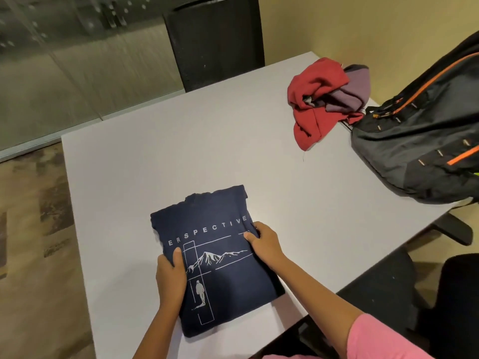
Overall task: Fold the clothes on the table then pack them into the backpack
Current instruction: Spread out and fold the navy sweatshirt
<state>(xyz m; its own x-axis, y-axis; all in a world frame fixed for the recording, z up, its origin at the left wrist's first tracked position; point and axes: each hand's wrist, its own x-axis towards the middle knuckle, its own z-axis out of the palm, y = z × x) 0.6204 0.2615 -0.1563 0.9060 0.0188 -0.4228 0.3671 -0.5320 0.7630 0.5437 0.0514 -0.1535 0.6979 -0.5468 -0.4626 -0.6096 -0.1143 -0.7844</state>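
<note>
Two hands [171,278] [264,244], one navy shirt [223,268]

The backpack [420,141] runs off the right edge, so its far side and top are out of sight. The fingers of the left hand [169,277] and of the right hand [261,242] curl under the sides of the folded navy T-shirt [220,257], hidden beneath the cloth; only the thumbs lie on top. The first letter of the shirt's printed word is lost around the fold. The crumpled red and purple clothes [324,99] cannot be told apart as garments.
</note>
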